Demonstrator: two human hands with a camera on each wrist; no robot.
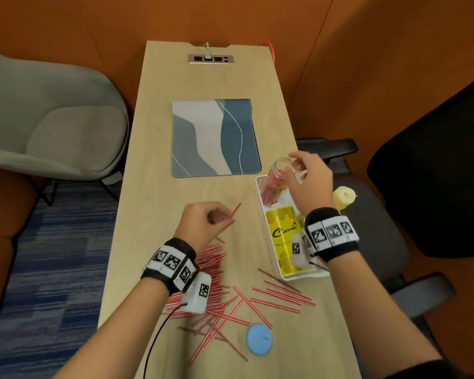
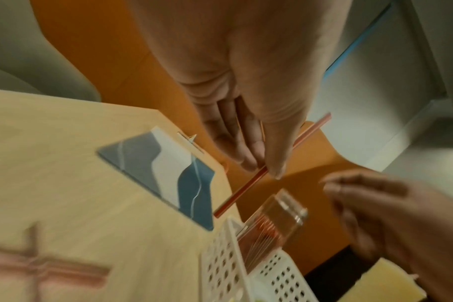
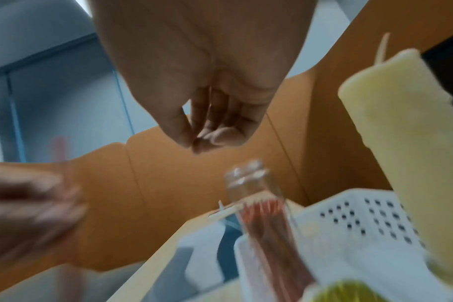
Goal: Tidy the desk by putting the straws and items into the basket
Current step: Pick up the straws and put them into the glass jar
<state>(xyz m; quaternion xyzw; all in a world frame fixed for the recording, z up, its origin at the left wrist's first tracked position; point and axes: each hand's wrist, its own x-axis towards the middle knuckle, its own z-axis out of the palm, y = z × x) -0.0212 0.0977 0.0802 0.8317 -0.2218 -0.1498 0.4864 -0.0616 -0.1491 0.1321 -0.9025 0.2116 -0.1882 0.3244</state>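
My left hand (image 1: 225,218) pinches one red straw (image 1: 236,210) between thumb and fingers, raised above the desk left of the basket; the left wrist view shows that straw (image 2: 236,196) under my thumb. My right hand (image 1: 298,165) hovers over the mouth of a clear jar (image 1: 277,173) leaning in the white perforated basket (image 1: 268,236); its fingers hang loosely curled and I see nothing in them (image 3: 202,141). The jar (image 3: 256,194) holds several red straws. Many more straws (image 1: 225,296) lie scattered on the near desk.
The basket also holds a yellow Carrie bottle (image 1: 282,236) and a pale candle (image 1: 344,196). A blue round candle (image 1: 259,341) sits near the front edge. A patterned mat (image 1: 214,138) lies mid-desk. A grey chair (image 1: 52,119) stands left, a black one (image 1: 435,173) right.
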